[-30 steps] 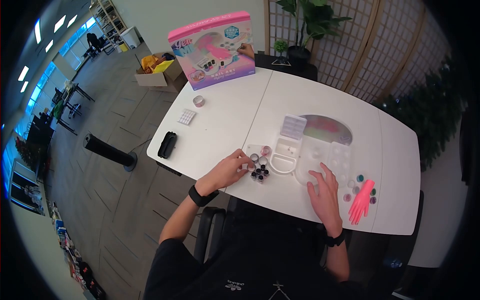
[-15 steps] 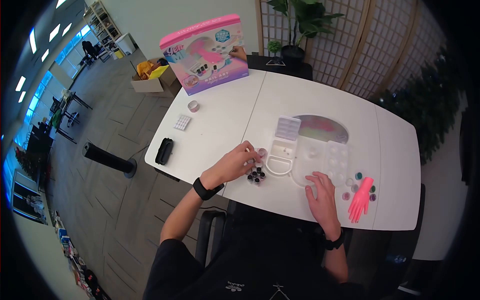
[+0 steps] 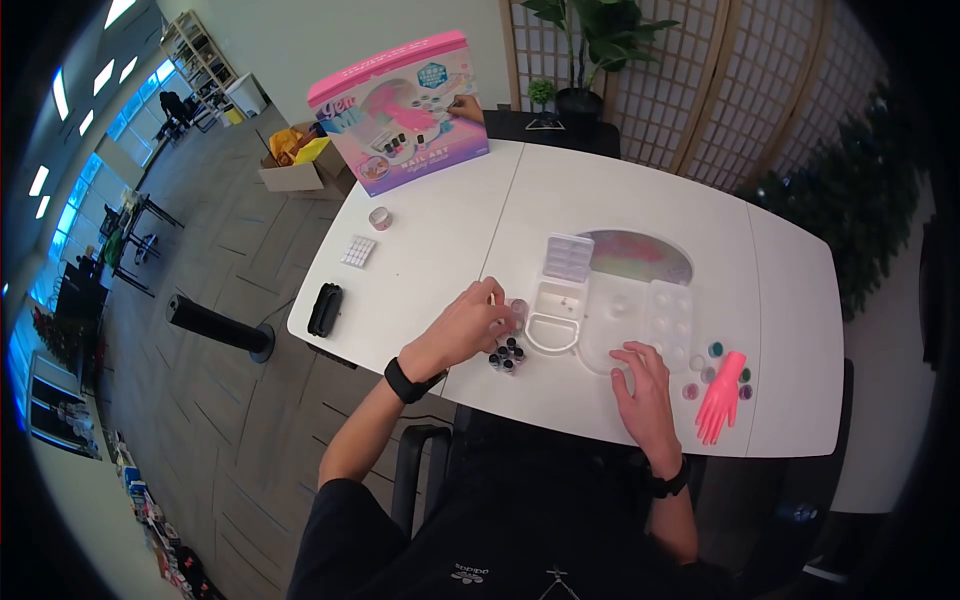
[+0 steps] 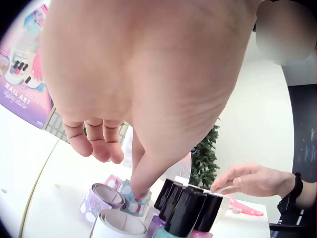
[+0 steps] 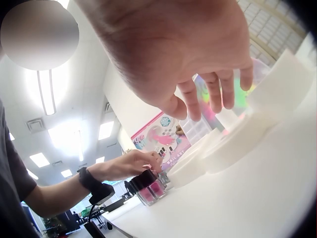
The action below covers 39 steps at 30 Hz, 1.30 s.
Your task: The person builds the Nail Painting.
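Note:
My left hand (image 3: 462,325) reaches over a cluster of small patterned paper rolls. In the left wrist view its thumb and index finger pinch a teal patterned roll (image 4: 133,201); the other fingers hang curled. A lilac cloud-patterned roll (image 4: 101,201) and a whitish roll (image 4: 121,225) stand beside it. Black-capped nail polish bottles (image 3: 506,356) are grouped just in front of that hand. My right hand (image 3: 647,395) is relaxed, its fingers spread over the near edge of the pale translucent tray (image 3: 600,352), holding nothing.
A white compartment box (image 3: 554,335) with a raised lid (image 3: 568,258) stands between my hands. To the right lie a pink model hand (image 3: 718,405) and several little pots (image 3: 691,392). Farther off are the Nail Art box (image 3: 400,115), a black case (image 3: 325,310) and a white sheet (image 3: 358,251).
My left hand has moved rightward and away from me, over the rolls beyond the bottles. My right hand has drawn slightly back toward the tray's near edge. The head view has shifted a little.

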{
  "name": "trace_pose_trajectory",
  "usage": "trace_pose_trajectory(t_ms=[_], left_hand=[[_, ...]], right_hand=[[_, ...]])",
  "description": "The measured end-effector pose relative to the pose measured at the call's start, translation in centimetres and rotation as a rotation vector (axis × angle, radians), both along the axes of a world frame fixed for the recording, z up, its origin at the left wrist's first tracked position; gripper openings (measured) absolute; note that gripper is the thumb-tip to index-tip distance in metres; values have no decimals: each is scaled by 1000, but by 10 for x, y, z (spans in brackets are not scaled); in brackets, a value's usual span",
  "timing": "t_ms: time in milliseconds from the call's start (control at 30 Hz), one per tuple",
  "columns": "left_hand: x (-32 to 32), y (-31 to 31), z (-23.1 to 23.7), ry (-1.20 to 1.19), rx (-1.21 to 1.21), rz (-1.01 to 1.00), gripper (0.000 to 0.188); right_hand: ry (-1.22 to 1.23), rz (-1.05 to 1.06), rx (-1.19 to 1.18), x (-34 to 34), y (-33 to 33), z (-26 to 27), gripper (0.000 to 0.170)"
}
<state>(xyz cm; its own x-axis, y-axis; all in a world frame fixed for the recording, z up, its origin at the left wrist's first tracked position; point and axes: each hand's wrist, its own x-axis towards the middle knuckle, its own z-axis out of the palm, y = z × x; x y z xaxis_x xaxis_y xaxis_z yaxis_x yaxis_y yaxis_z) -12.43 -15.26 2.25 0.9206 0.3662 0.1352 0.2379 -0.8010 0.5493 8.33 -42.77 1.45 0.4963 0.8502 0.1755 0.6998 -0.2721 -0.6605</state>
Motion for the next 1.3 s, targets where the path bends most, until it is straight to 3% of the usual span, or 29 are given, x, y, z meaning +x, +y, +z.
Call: trace_pose_trajectory(t_ms=[133,233,333,433,567,700,867,1000,1300], left_hand=[[-8,-25,43,-68,-37,29,13],[-14,-57,61,-149,-136,2,16],[-17,-85,65,-306,-99,-76,21],[-17,-104,63,-350,-102,-118,28],[-19,-115,66,-280,-77,-184,32],[-20,-116,66,-210,-45,-239,35],[-17,-120,55,-252,-53,-124,34],[-14,-133,47,-238,-203,-2,39],[-4,-143,29,-337,-207,130,35]], right_hand=[[165,42,88,0,2,4,22],[491,156,119,-6,7,18,21],[892,304,124,-12,11,14,31],[1307,221,141,-25,13,15,45],[1528,274,78,-22,11,7,44],[1511,241,3,-26,12,9,39],[1601,257,75,-24,11,11,27],[1534,258,136,-23,10,9,22],[1453,222,129,-32,6,12,17]])
